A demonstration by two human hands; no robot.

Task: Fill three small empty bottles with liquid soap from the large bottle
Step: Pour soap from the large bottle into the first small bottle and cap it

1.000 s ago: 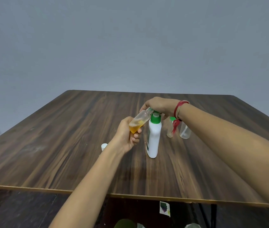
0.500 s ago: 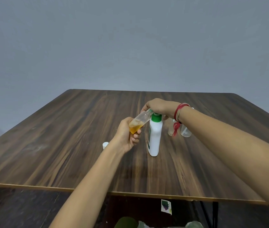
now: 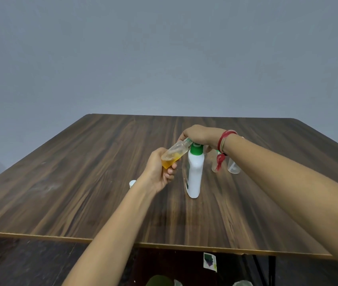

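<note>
On my screen the left hand (image 3: 159, 169) was wrapped round the base of a small bottle (image 3: 177, 151), fingers and thumb clamped on it, holding it tilted in the air with its open neck pointing up and to the right. Amber soap (image 3: 169, 162) had pooled in its lower end, and the rest of it was clear. Right beside it stood the large bottle (image 3: 194, 176), white and upright on the wooden table (image 3: 60, 182), a little right of centre. The right hand (image 3: 201, 134) was on top of it, fingers curled down over the green pump head (image 3: 196, 149). The small bottle's neck sat right at those fingertips. Whether it was touching the spout I could not tell, because the hand covered it. So the two hands were close together, almost meeting at the pump. A red thread band (image 3: 223, 140) was on the right wrist, its tail hanging down. Behind that wrist, two more small clear bottles (image 3: 234, 168) stood on the table, one partly hidden. A small white cap (image 3: 132, 183) lay on the wood just left of the left wrist.
</note>
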